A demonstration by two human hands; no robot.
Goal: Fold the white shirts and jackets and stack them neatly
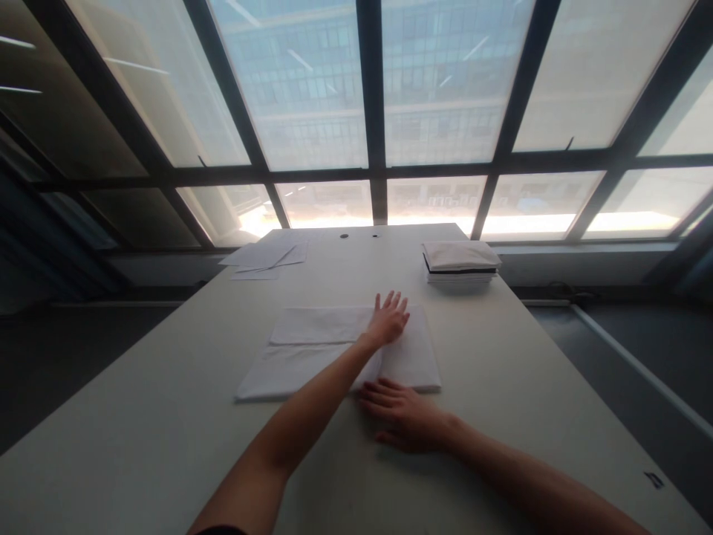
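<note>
A white cloth (pixel 312 357) lies flat on the pale table (pixel 167 446), partly folded with its upper strip turned over. My left hand (pixel 388 319) reaches across and rests flat on the cloth's far right part, fingers stretched and spread. My right hand (pixel 402 416) lies palm down at the cloth's near edge, fingers extended toward the left and touching the fabric. Neither hand holds anything.
A stack of folded white cloths (pixel 460 263) sits at the table's far right. A few loose white sheets (pixel 267 257) lie at the far left. Large windows (pixel 368 111) run behind the table, and dark floor lies on both sides.
</note>
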